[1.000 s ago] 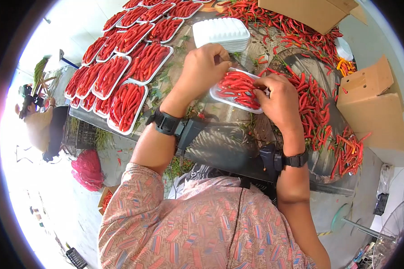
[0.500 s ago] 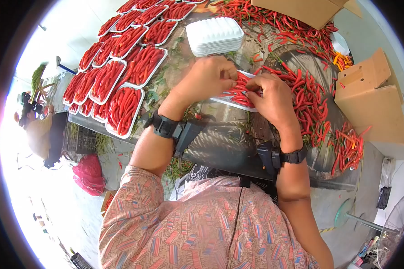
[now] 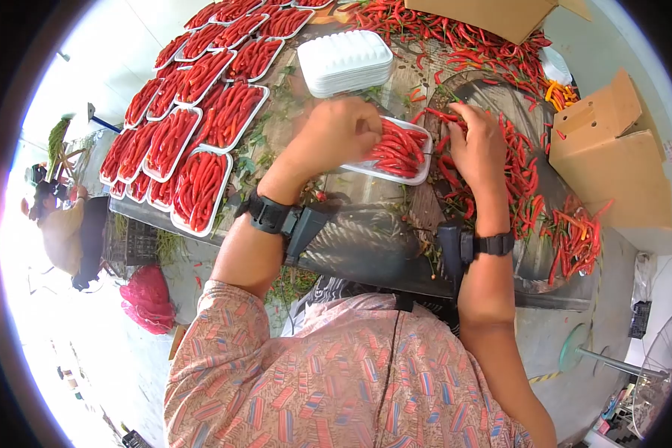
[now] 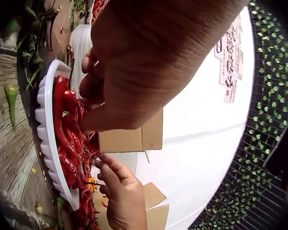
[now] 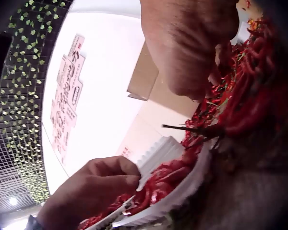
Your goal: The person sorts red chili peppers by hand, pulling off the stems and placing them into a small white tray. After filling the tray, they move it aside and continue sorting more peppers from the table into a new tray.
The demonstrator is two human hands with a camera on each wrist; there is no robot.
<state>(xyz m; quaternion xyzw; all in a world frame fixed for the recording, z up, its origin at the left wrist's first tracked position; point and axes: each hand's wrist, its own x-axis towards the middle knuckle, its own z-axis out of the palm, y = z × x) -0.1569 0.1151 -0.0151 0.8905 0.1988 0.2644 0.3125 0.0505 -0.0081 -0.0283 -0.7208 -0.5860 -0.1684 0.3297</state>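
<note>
A white tray point(image 3: 425, 153) of red chillies point(image 3: 397, 151) lies on the table between the hands. My left hand point(image 3: 334, 134), fingers curled, is over the tray's left side; in the left wrist view the hand point(image 4: 144, 67) hides part of the chillies point(image 4: 67, 129). Whether its fingertips pinch anything is unclear. To the right of the tray, my right hand point(image 3: 479, 145) is at the loose chillies point(image 3: 519, 172), its thumb and forefinger apart. A dark-stemmed chilli point(image 5: 240, 122) shows below that hand point(image 5: 192, 48) in the right wrist view.
Filled trays point(image 3: 220, 190) stand in rows at the left. Stacked white trays point(image 3: 346, 63) are beyond my left hand. Cardboard boxes point(image 3: 608, 149) stand at the right, and another box point(image 3: 485, 15) is at the far edge. A person point(image 3: 61, 228) is at far left.
My right hand has left the chillies in the tray and moved right to the loose pile, its thumb and forefinger parting. My left hand has shifted slightly left. More of the tray's right side shows.
</note>
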